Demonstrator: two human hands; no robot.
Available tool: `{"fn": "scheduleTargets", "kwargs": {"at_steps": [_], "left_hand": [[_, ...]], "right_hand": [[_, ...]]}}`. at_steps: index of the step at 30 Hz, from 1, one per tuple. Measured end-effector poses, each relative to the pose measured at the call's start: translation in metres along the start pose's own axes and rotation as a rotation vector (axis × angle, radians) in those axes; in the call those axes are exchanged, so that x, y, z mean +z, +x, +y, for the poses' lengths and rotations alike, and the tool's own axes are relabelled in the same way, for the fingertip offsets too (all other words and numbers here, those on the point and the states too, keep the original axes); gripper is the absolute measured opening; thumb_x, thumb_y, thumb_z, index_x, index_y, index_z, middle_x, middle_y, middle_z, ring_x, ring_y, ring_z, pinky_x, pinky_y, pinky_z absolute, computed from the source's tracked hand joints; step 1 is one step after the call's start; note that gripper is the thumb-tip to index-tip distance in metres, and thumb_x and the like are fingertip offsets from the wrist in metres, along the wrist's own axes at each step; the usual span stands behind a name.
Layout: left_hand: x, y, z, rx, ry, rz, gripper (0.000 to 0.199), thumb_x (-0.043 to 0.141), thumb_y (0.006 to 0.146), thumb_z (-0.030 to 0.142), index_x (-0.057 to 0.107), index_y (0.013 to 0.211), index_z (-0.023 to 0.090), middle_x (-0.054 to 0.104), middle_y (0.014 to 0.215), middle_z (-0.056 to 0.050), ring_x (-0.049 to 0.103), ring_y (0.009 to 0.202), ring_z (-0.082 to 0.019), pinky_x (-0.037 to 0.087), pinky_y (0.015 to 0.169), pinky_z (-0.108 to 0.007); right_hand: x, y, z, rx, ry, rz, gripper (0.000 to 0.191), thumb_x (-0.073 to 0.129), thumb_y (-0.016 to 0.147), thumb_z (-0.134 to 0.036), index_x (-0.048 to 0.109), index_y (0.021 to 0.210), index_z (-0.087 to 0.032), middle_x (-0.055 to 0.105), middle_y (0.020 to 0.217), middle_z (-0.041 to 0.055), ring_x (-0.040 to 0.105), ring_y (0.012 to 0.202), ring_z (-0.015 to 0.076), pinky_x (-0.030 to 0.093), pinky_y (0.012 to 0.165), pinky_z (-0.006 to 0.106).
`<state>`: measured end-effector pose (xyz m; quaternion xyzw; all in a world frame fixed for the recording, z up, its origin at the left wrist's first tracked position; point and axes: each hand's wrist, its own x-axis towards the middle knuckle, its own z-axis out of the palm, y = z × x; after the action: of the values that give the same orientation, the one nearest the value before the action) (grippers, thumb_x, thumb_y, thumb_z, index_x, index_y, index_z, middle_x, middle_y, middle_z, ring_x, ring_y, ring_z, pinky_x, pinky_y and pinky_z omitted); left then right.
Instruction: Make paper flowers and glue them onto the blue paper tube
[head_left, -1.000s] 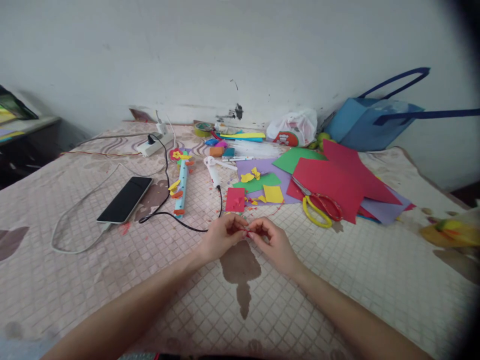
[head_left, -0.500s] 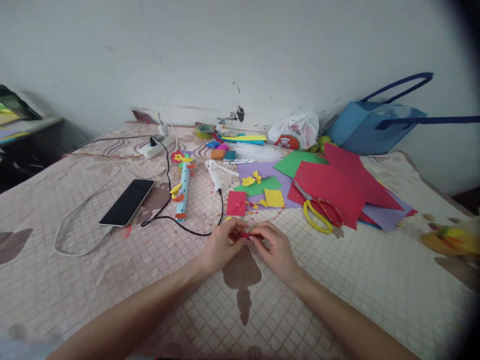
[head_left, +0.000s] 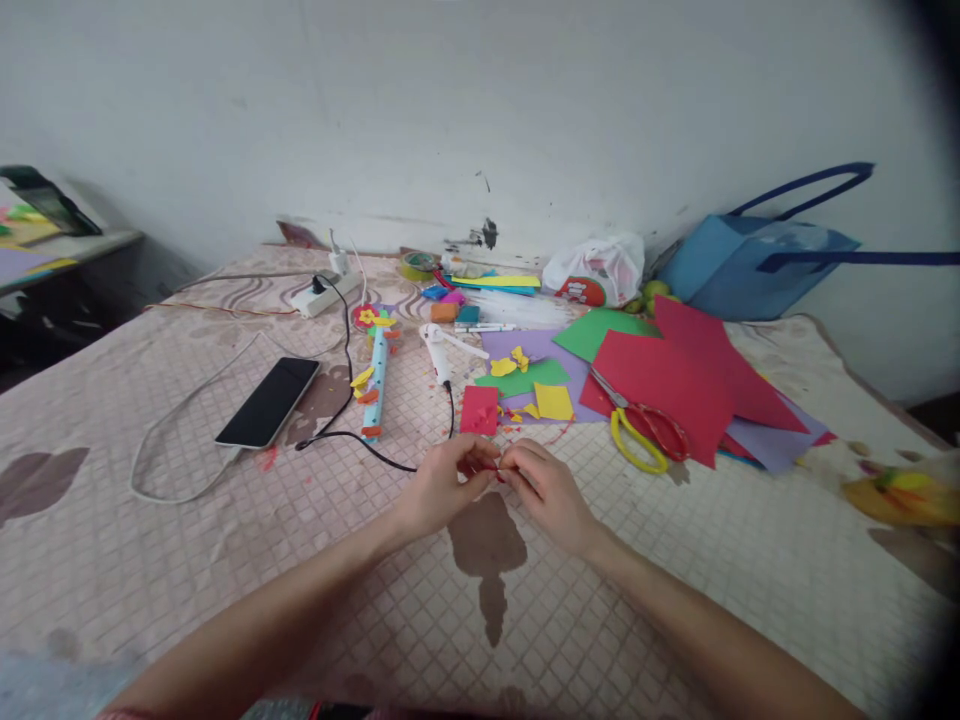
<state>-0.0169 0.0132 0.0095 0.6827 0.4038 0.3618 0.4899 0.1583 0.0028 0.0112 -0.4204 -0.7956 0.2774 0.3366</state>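
Note:
Between the fingertips of both hands is a small piece of red paper [head_left: 500, 474], mostly hidden by the fingers. My left hand [head_left: 448, 484] pinches it from the left side, and my right hand [head_left: 546, 490] pinches it from the right, with the fingertips nearly touching. Just beyond the hands lie a red paper square [head_left: 479, 409], a yellow paper square [head_left: 553, 402] and small paper scraps. A white glue gun [head_left: 436, 355] rests behind them. Yellow-handled scissors [head_left: 634, 438] lie to the right, partly on red sheets [head_left: 667, 385].
On the left are a phone [head_left: 270, 402] with its cable, a power strip [head_left: 325, 296] and a blue strip with paper flowers [head_left: 376, 385]. Along the wall stand a plastic bag [head_left: 596, 272] and a blue bag [head_left: 750, 265]. A black cord loops left of the hands.
The view has shifted slightly, so the table items sit a little further right. Both hands stay together, and less of the red piece shows between the fingertips.

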Motion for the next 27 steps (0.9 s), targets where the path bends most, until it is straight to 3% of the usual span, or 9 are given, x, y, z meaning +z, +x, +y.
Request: {"fn": "scheduleTargets", "kwargs": {"at_steps": [9, 14, 20, 27], "left_hand": [[-0.03, 0.009, -0.008, -0.16, -0.274, 0.079, 0.018, 0.065, 0.073, 0.022, 0.061, 0.087, 0.01, 0.064, 0.076, -0.004, 0.059, 0.067, -0.011, 0.047, 0.062, -0.022], [-0.045, 0.006, -0.009, -0.131, -0.12, 0.086, 0.015, 0.062, 0.075, 0.024, 0.064, 0.082, 0.011, 0.063, 0.07, -0.002, 0.053, 0.058, -0.008, 0.043, 0.055, -0.02], [-0.059, -0.001, -0.006, -0.059, 0.139, 0.066, 0.012, 0.057, 0.077, 0.019, 0.065, 0.084, 0.015, 0.067, 0.077, -0.003, 0.058, 0.066, -0.011, 0.044, 0.06, -0.02], [-0.071, -0.003, -0.001, -0.103, 0.212, 0.056, 0.009, 0.058, 0.074, 0.017, 0.065, 0.079, 0.015, 0.065, 0.069, -0.001, 0.057, 0.062, -0.011, 0.042, 0.056, -0.019]], "right_hand": [[0.009, 0.031, 0.009, 0.206, 0.286, -0.089, 0.02, 0.05, 0.088, -0.033, 0.058, 0.076, -0.018, 0.057, 0.071, 0.0, 0.051, 0.067, 0.0136, 0.041, 0.061, 0.025], [0.019, 0.044, 0.008, 0.217, 0.34, -0.117, 0.024, 0.052, 0.086, -0.036, 0.054, 0.07, -0.018, 0.052, 0.063, -0.0022, 0.047, 0.058, 0.0113, 0.038, 0.054, 0.023], [0.027, 0.054, 0.003, 0.17, 0.272, -0.139, 0.02, 0.051, 0.088, -0.032, 0.056, 0.074, -0.018, 0.055, 0.068, -0.0006, 0.05, 0.063, 0.0133, 0.039, 0.057, 0.025], [0.033, 0.063, -0.003, 0.097, 0.203, -0.138, 0.013, 0.053, 0.087, -0.028, 0.057, 0.078, -0.019, 0.057, 0.075, 0.0008, 0.054, 0.07, 0.0148, 0.04, 0.06, 0.025]]}}
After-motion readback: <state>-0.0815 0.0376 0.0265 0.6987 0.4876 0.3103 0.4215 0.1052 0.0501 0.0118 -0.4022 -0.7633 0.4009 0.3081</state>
